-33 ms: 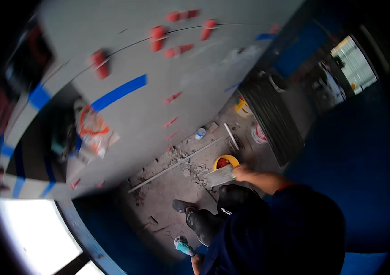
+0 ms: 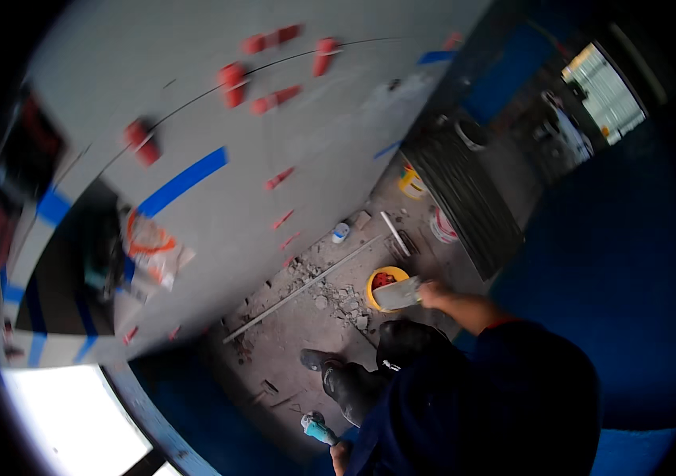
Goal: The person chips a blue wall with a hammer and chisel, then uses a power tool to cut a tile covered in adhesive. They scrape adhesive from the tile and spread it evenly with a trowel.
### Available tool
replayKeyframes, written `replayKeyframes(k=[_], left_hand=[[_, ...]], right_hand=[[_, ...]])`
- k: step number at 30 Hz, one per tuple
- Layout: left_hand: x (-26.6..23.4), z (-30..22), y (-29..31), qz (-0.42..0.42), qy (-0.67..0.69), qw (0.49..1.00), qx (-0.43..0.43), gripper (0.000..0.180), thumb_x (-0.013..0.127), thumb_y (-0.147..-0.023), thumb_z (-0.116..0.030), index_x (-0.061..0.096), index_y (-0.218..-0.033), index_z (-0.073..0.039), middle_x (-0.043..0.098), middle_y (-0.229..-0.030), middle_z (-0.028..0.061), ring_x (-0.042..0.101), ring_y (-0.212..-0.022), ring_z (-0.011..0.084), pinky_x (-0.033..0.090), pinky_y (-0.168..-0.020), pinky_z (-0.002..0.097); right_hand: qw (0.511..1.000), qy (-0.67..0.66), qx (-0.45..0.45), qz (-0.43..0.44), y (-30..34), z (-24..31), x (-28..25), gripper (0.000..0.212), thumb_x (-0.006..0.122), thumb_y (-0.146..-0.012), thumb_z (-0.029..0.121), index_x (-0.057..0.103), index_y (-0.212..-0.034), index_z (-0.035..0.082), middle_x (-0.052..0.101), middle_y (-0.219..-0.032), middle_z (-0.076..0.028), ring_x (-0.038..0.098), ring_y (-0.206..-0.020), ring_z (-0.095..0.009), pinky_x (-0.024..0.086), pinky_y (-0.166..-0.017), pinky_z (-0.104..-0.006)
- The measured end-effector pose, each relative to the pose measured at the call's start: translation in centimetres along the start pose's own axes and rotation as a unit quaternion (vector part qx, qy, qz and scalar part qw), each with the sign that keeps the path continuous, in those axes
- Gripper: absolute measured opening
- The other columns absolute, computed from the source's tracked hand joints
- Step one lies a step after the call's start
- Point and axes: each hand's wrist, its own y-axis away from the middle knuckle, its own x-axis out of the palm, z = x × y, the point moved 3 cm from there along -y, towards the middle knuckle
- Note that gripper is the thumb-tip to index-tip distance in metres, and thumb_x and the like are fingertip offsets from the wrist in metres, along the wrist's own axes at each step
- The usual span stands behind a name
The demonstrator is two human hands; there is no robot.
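Observation:
My right hand (image 2: 435, 294) is closed round the handle of a flat metal trowel (image 2: 398, 294). Its grey blade lies across the opening of a yellow bucket (image 2: 371, 287) standing on the floor. Something red shows inside the bucket, partly covered by the blade. At the lower edge, my left hand (image 2: 340, 455) grips a teal-handled tool (image 2: 319, 431) with a pale, smeared end; its exact kind is unclear. Much of this hand is cut off or hidden by my dark clothing.
A grey wall (image 2: 219, 206) bears red clips and blue tape. A white plastic bag (image 2: 155, 250) sits in its recess. Rubble (image 2: 342, 300), a long strip (image 2: 306, 287) and a small white tub (image 2: 341, 232) lie along its foot. A dark ribbed panel (image 2: 465, 202) stands at right.
My right hand has moved the trowel blade from the bucket's near side over its opening. The wall has shifted left in view. My left hand stays nearly in place with its tool.

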Motion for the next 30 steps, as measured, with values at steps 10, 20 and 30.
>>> replayKeyframes(k=[10,20,30], left_hand=[[1.6,-16.1,-9.3,0.075,-0.21,0.968,0.112,0.06,0.085,-0.067,-0.027,0.062,-0.109,0.01,0.07,-0.095,0.0186,0.069,-0.088,0.0289,0.055,-0.077,0.0396],[15.9,-35.9,-13.0,0.183,-0.32,0.923,0.11,0.055,0.087,-0.066,-0.026,0.067,-0.102,0.01,0.071,-0.092,0.0165,0.069,-0.086,0.0267,0.055,-0.076,0.0387],[32.9,-53.8,-4.8,0.202,-0.39,0.89,0.119,0.035,0.084,-0.072,-0.018,0.065,-0.09,0.006,0.066,-0.077,0.0105,0.065,-0.063,0.0229,0.052,-0.057,0.0384]], right_hand=[[0.58,-0.694,0.405,0.136,18.8,-23.2,14.9,0.027,0.077,-0.081,0.028,0.064,-0.073,0.005,0.06,-0.065,-0.012,0.057,-0.054,-0.027,0.047,-0.051,-0.0474],[0.346,-0.814,0.449,0.126,25.4,-26.5,24.6,0.032,0.08,-0.078,0.033,0.064,-0.074,0.006,0.057,-0.064,-0.01,0.058,-0.058,-0.026,0.045,-0.053,-0.0425],[0.537,-0.716,0.441,-0.071,27.0,-26.9,27.3,0.051,0.08,-0.073,0.046,0.069,-0.107,0.009,0.072,-0.1,-0.015,0.069,-0.093,-0.034,0.053,-0.079,-0.0445]])
